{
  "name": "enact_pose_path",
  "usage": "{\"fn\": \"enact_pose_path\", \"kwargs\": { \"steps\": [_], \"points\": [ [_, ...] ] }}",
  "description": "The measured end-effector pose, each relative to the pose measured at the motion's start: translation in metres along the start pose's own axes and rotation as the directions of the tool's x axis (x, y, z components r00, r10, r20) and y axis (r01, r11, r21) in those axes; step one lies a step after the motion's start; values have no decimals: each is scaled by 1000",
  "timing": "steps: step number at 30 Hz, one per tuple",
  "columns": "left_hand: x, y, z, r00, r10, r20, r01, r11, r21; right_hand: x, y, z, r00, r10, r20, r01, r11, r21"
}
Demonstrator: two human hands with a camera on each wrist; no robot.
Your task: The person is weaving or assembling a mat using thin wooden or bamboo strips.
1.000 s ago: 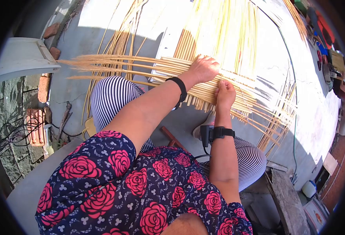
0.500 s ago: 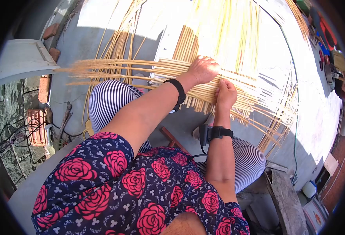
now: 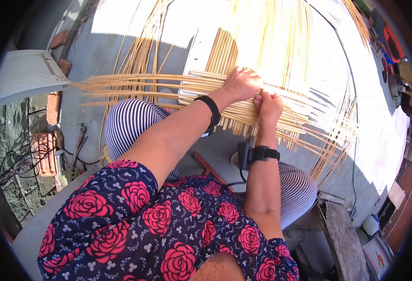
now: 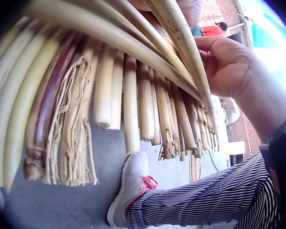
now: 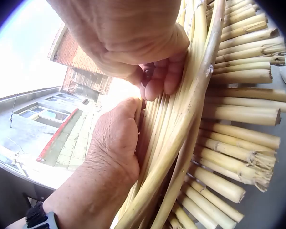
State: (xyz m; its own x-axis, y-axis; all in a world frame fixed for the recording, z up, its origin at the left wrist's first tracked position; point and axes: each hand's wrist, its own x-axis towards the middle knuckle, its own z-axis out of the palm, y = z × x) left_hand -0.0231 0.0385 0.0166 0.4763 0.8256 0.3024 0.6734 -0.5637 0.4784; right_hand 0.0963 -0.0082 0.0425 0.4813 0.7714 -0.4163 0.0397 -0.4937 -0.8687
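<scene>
Pale dry stalks (image 3: 206, 88) lie crosswise over a row of long stalks (image 3: 221, 49), forming a woven-looking layer before the knees. My left hand (image 3: 242, 85) grips the crosswise stalks from above, back of the hand up, its fingertips hidden. Close beside it, my right hand (image 3: 270, 107) has its fingers curled in at the stalks, thumb near the left hand. In the right wrist view, the right fingers (image 5: 159, 78) bend against the stalks just above the left thumb. Cut stalk ends (image 4: 145, 107) hang over the near edge in the left wrist view.
Brushy stalk tips (image 3: 100, 83) stick out to the left. Loose stalks (image 3: 149, 42) lie on the floor at the far left, others (image 3: 332, 140) at the right. A white plastic piece (image 3: 30, 72), a hose (image 3: 354, 154) and a weathered plank (image 3: 344, 234) stand around. A shoe (image 4: 133, 191) is below the stalks.
My right hand has shifted slightly up and left, its fingertips now closer to the left hand. The left hand keeps its place on the stalks.
</scene>
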Motion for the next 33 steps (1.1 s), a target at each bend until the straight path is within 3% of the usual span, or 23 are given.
{"fn": "enact_pose_path", "kwargs": {
  "steps": [4, 10, 14, 21, 24, 27, 28, 30, 31, 33],
  "points": [
    [1, -1, -3, 1000, 12, -13, -12, 1000, -9, 1, -4, 1, 993, 95, 77, -112, 956, 273],
    [2, 0, -2, 1000, 10, -19, -9, 1000, 28, 6, -8, 1, 966, 233, 112, -259, 871, 418],
    [1, -2, 3, 999, 41, -12, -40, 996, 84, 4, -11, 3, 969, 229, 90, -246, 884, 399],
    [1, -6, 5, 998, 43, 49, -49, 990, 135, 4, -13, -10, 965, 175, 196, -216, 953, 213],
    [-1, -4, 3, 998, 36, 51, -43, 990, 138, -5, -21, -31, 959, 154, 238, -168, 985, 37],
    [-1, -1, 1, 1000, 3, 3, -3, 994, 105, -5, -18, -65, 949, 76, 306, -6, 975, -223],
    [-2, -1, 1, 1000, 0, 8, -1, 995, 102, -5, -16, -79, 970, 60, 237, 65, 871, -488],
    [-1, -2, 1, 999, -10, 43, 5, 993, 121, -10, -28, -108, 987, 67, 146, 76, 608, -790],
    [-2, -2, 1, 998, -20, 59, 12, 991, 134, -14, -36, -121, 993, 59, 104, 68, 439, -896],
    [-1, -5, 6, 995, -42, 89, 27, 987, 158, -20, -55, -150, 998, 22, 60, 53, 230, -972]
  ]
}}
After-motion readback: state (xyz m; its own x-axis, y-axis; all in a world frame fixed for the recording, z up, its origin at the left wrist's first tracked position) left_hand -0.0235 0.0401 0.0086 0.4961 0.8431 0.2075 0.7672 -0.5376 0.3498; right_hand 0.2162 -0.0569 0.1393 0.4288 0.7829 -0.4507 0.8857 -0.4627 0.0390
